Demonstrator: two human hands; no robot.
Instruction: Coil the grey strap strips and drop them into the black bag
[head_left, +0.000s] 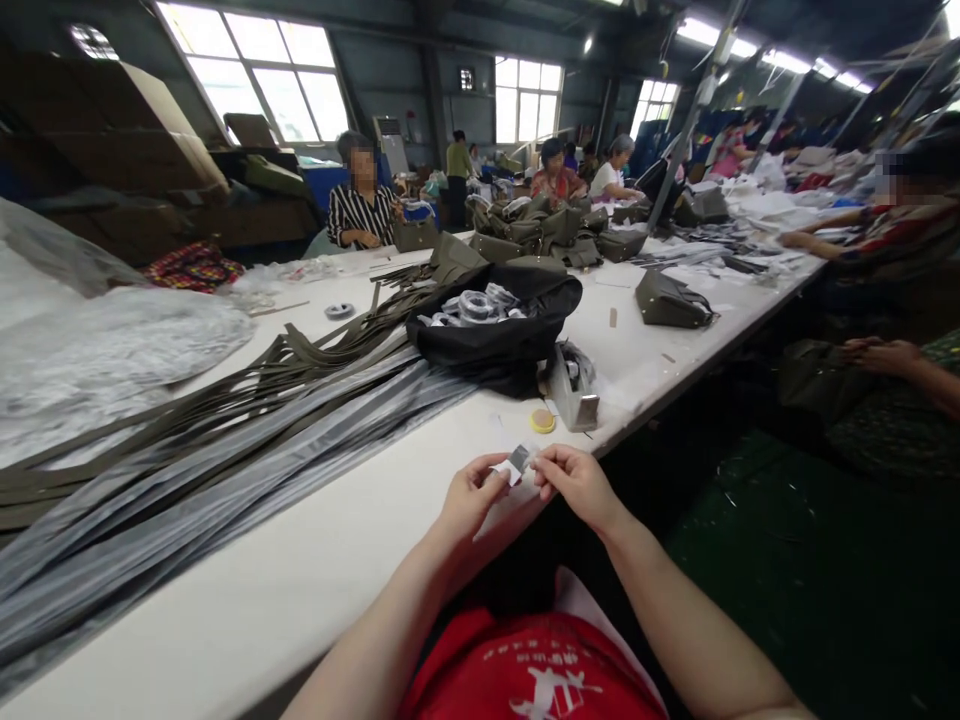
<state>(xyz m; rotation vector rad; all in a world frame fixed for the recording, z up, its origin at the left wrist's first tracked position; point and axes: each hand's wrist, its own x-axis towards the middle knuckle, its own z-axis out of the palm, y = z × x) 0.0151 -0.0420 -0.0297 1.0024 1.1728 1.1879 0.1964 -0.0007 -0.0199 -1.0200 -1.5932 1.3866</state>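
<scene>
Near the table's front edge, my left hand (472, 490) pinches a small white card with a dark grey patch (517, 462) between thumb and fingers. Close against its right side, my right hand (574, 480) is closed in a pinch; a whitish, see-through bit shows at its fingertips, too small to name. Just beyond the hands lies a round yellow-rimmed disc (542, 420). A grey tape dispenser (576, 398) stands behind it, next to a black cloth bag (480, 350) full of plastic-wrapped rings (476, 306).
Long olive straps (262, 375) and plastic-wrapped strips (247, 490) cover the table's left. Olive bags (540, 230) are heaped at the back, and one bag (671, 300) sits nearer the right edge. A co-worker in stripes (364, 205) sits across; another person's hands (881, 355) are at right.
</scene>
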